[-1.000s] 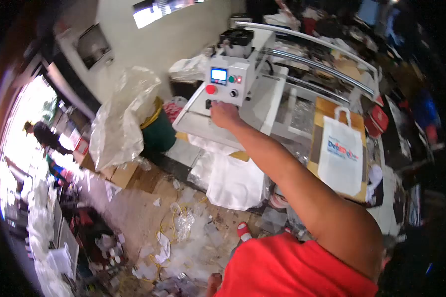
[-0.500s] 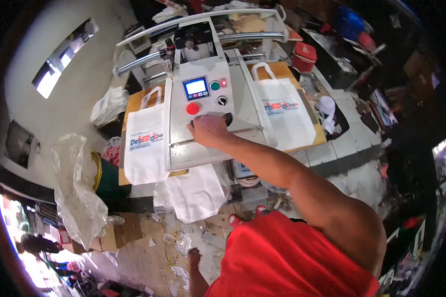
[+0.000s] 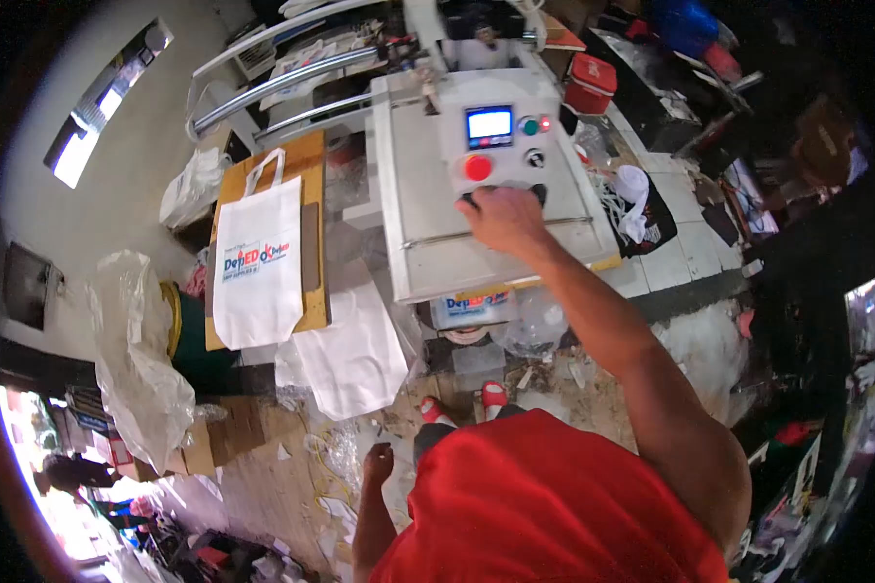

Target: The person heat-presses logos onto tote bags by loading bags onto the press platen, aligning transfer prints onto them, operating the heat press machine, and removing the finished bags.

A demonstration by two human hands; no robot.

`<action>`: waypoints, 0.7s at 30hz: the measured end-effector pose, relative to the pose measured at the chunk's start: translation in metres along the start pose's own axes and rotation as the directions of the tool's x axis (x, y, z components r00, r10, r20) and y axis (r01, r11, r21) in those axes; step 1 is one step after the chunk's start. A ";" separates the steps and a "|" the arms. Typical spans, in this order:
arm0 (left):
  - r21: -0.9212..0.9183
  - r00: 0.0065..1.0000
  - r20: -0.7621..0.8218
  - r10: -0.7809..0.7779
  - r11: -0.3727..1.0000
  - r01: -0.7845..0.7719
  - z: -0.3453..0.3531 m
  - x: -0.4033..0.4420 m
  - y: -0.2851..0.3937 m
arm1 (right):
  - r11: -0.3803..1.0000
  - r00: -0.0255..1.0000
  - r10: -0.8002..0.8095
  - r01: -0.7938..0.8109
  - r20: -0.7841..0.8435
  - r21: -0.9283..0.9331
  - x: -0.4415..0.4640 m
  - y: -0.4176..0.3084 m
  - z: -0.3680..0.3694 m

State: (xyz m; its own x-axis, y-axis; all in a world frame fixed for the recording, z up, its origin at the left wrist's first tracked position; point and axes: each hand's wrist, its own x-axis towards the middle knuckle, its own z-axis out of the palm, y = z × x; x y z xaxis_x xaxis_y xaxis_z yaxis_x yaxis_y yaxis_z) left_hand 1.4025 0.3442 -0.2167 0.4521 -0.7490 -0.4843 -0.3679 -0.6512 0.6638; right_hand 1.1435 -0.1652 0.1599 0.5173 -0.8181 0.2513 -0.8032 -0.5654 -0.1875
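My right hand (image 3: 507, 216) is closed round the black handle (image 3: 541, 192) on the front of a white heat press head (image 3: 486, 194). Above the handle, the head carries a lit display, a red button and a green button. The head stands over the right-hand board and hides the bag there. On the wooden board (image 3: 314, 282) at left lies a white tote bag (image 3: 260, 257), flat, with a printed "DepED" logo facing up. My left hand (image 3: 378, 462) hangs low beside my body, its fingers curled, with nothing visible in it.
Below the left board hang more white bags (image 3: 350, 355). Clear plastic (image 3: 136, 360) drapes by a green bin (image 3: 199, 335). Metal rails (image 3: 297, 89) run behind the press. A red box (image 3: 590, 83) stands at back right. Scraps litter the floor (image 3: 292, 457). Another person (image 3: 80, 474) is at far left.
My right hand has moved the press head from the middle to the right along the rails. The right bag is now covered, and the left board is fully in view.
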 end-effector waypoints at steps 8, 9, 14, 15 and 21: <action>0.296 0.922 -0.320 0.217 0.948 -0.121 -0.085 0.073 0.020 | 0.992 0.991 0.013 -0.029 -0.133 -0.122 -0.010 0.048 0.001; 0.389 0.855 -0.349 0.384 0.889 -0.241 -0.094 0.100 -0.010 | 0.989 0.987 0.016 -0.039 -0.161 -0.142 -0.012 0.051 0.001; 0.334 0.896 -0.414 0.161 0.942 -0.015 -0.156 0.173 0.032 | 0.965 0.959 0.013 -0.086 -0.284 -0.246 -0.013 0.066 0.006; 0.328 0.904 -0.397 0.158 0.944 -0.021 -0.157 0.189 0.032 | 0.951 0.956 0.010 -0.101 -0.294 -0.293 -0.013 0.070 0.006; 0.300 0.971 -0.205 -0.124 0.936 0.183 -0.142 0.241 0.031 | 0.946 0.964 0.080 -0.153 -0.253 -0.285 -0.014 0.078 0.003</action>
State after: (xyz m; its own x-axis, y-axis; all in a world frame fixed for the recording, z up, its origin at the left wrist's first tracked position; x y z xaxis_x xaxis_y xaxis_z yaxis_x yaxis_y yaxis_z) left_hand 1.6150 0.1612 -0.2321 0.6513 -0.6216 -0.4352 -0.5058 -0.7832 0.3616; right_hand 1.0740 -0.1981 0.1386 0.3599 -0.8071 0.4680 -0.9234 -0.3798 0.0551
